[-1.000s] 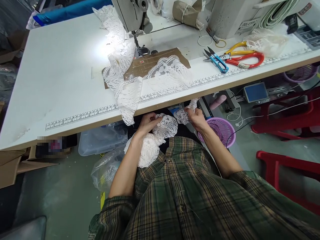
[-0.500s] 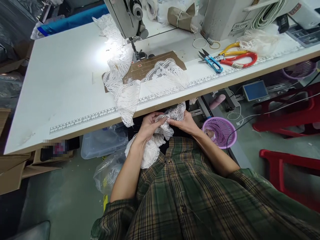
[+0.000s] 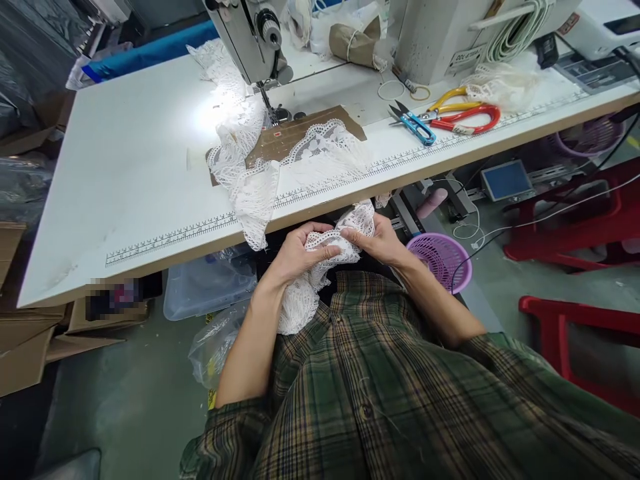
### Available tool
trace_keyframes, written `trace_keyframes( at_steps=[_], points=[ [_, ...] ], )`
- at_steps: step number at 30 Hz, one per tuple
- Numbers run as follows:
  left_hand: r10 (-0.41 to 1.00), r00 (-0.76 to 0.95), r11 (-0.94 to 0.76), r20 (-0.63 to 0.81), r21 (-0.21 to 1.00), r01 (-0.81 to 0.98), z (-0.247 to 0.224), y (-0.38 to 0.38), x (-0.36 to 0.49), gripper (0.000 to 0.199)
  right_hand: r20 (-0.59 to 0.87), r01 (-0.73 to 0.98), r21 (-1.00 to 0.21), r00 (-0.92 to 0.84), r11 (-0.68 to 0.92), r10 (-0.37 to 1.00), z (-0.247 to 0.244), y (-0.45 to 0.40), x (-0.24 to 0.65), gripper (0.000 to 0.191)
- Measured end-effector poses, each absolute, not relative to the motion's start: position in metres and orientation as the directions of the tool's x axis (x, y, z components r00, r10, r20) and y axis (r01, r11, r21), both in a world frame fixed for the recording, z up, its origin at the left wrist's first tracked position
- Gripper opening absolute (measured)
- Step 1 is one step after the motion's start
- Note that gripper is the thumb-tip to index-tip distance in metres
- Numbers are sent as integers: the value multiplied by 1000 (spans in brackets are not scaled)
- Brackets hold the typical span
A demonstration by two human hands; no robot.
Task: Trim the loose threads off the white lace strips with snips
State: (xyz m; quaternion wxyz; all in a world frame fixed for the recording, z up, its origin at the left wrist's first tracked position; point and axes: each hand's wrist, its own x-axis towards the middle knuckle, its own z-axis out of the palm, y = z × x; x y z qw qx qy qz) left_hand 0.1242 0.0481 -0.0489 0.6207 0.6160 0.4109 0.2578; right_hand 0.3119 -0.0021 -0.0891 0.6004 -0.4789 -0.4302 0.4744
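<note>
White lace trim (image 3: 327, 241) is stretched between my two hands, just below the front edge of the table and above my lap. My left hand (image 3: 296, 253) is closed on it, thumb on top. My right hand (image 3: 379, 239) pinches the same lace at the right, its thumb pressed over the edge. A bunched part of the lace hangs down under my left hand onto the shirt. On the table, another length of white lace (image 3: 256, 200) drapes over the front edge, and more lies on a brown cardboard piece (image 3: 290, 130) by the sewing machine (image 3: 245, 43).
Blue thread snips (image 3: 419, 127) and scissors with a red handle (image 3: 467, 122) lie on the white table (image 3: 130, 160) at the right. Under it stand a purple basket (image 3: 443, 260) and a clear plastic bin (image 3: 207, 287). Red stools (image 3: 560, 327) stand on the right.
The lace between my hands is now spread wider and flatter. My left thumb has shifted onto the lace front, and the hands sit slightly farther apart. The view has shifted slightly.
</note>
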Motion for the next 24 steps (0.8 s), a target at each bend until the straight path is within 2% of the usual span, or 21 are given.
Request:
trace_keyframes(
  at_steps=[3, 8, 12, 15, 24],
  points=[
    [824, 532, 98, -193, 975, 201, -51, 45, 126, 52, 120, -65, -989, 214, 137, 969, -88, -7, 309, 30],
    [839, 512, 101, -183, 978, 183, -51, 43, 126, 56, 259, 200, -957, 274, 208, 926, -91, -14, 307, 22],
    [848, 508, 64, -153, 980, 188, -50, 43, 126, 55, 281, 257, -945, 316, 203, 906, -95, -17, 304, 21],
    [819, 545, 116, -181, 982, 152, -50, 43, 126, 58, 236, 209, -963, 364, 168, 901, -98, -18, 302, 25],
    [787, 566, 211, -246, 969, 128, -54, 44, 128, 55, 12, -135, -989, 347, 62, 938, -95, -14, 299, 32]
  ],
)
